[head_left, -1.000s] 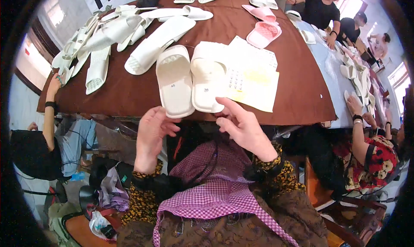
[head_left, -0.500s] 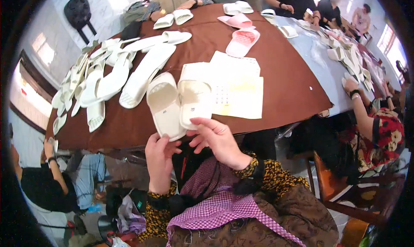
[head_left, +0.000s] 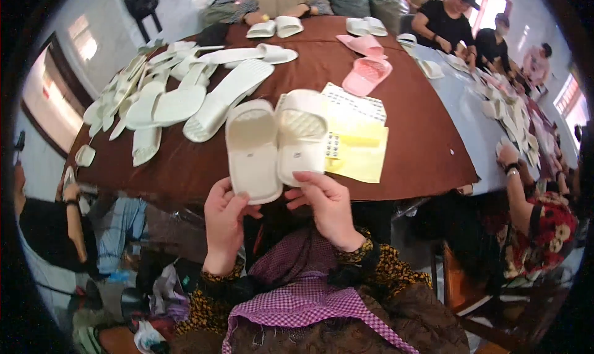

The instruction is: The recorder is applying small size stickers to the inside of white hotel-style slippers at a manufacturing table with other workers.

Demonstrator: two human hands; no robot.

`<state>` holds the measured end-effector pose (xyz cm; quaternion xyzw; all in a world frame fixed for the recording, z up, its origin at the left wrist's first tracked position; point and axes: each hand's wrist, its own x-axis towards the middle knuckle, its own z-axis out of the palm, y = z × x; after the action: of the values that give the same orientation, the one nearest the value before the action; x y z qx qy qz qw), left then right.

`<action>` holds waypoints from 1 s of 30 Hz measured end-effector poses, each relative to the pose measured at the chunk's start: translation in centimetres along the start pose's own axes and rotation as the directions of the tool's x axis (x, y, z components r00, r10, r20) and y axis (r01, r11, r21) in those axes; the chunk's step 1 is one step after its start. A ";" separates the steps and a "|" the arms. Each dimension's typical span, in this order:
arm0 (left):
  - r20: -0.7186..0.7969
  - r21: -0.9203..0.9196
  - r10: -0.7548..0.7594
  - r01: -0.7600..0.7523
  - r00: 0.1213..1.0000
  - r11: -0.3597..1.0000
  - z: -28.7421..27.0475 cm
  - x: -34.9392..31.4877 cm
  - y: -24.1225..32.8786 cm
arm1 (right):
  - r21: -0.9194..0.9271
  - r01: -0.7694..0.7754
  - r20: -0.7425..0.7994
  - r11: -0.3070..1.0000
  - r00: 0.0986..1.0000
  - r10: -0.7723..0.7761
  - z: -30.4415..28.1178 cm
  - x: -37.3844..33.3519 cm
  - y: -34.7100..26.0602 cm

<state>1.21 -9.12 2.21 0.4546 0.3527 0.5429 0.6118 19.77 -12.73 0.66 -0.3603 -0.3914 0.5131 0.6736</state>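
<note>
A left slipper [head_left: 255, 178] and a right slipper [head_left: 301, 159], both white, were held heel-near above the near part of the table [head_left: 427, 153].
The left hand's grip [head_left: 224, 223] pinched the left slipper's heel, thumb on top; the right hand's grip [head_left: 328, 208] held the right slipper's heel. Paper sheets [head_left: 362, 159] lay just right, pink slippers [head_left: 369, 77] beyond them, white slippers [head_left: 179, 105] heaped left. A person [head_left: 281, 0] was at the far side.

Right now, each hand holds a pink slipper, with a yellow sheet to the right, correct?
No: in the head view, the left hand and right hand each hold a white slipper, not a pink one. The yellow sheet does lie to the right.
</note>
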 end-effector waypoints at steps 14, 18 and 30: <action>0.580 -0.143 0.035 0.060 0.814 0.988 16.5 6.7 0.3 | -0.203 0.347 -0.295 0.915 0.870 -0.395 -14.3 0.6 -11.4; 0.616 -0.122 -0.077 0.192 0.784 0.974 22.7 8.8 -1.8 | -0.244 0.291 -0.392 0.925 0.843 -0.368 -18.1 1.7 -13.6; 0.414 0.380 0.131 -0.302 0.901 0.874 11.9 12.8 -0.9 | -0.229 -0.032 -0.405 0.973 0.912 -0.065 -24.7 1.8 -13.4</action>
<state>14.62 1.38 6.19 0.7120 0.2869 0.4191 0.4848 47.70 -15.89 2.10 -0.5321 -0.3016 0.3715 0.6985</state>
